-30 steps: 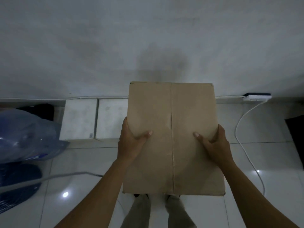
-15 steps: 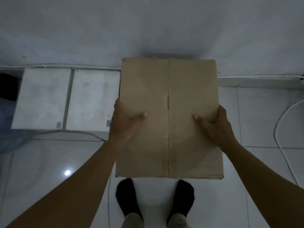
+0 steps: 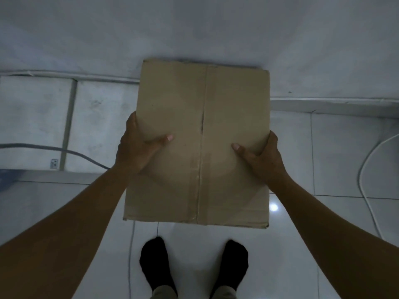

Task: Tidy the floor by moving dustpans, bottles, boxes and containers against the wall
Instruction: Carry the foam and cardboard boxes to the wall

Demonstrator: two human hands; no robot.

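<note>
A brown cardboard box (image 3: 198,117), taped shut along its middle seam, fills the centre of the view. Its far edge meets the base of the white wall (image 3: 194,29). My left hand (image 3: 136,152) grips the box's left side with the thumb lying on top. My right hand (image 3: 262,158) grips the right side the same way. Whether the box rests on the floor or hangs just above it is hidden by the box itself.
Two flat white boxes (image 3: 64,124) lie against the wall to the left, with a grey cable (image 3: 64,151) across them. A white cord (image 3: 364,169) curves over the tiles at right. My feet in black socks (image 3: 194,264) stand just behind the box.
The box has gone forward and down toward the wall, and my view has tilted down so my feet show. The blue water bottle at left has left the view.
</note>
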